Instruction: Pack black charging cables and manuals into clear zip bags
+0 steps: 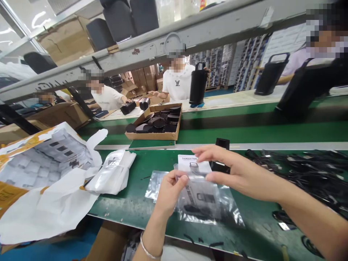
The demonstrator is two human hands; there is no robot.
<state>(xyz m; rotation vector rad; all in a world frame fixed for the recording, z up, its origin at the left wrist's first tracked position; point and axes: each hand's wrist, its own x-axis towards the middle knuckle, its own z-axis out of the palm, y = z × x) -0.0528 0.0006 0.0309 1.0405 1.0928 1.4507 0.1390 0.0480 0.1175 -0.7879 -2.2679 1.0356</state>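
My left hand (170, 190) pinches the opening edge of a clear plastic bag (231, 206) between thumb and finger. Inside the bag lie a printed sheet and a coiled black cable (197, 210). A white printed leaflet (187, 164) with a speaker drawing stands partly out of the bag's mouth. Over the leaflet's right side is my right hand (231, 170), fingers stretched and thumb apart from them, the thumb by the bag's edge. Other flat clear bags (154, 185) lie left of the held one. Small black items (223, 144) are partly hidden behind my right hand.
Black cables (304, 170) are heaped at the right. On the left are a stack of clear bags (115, 172) and an open carton (46, 159). A shallow box (152, 136) of black parts stands beyond. Across the green belt, several people handle black speakers (198, 87).
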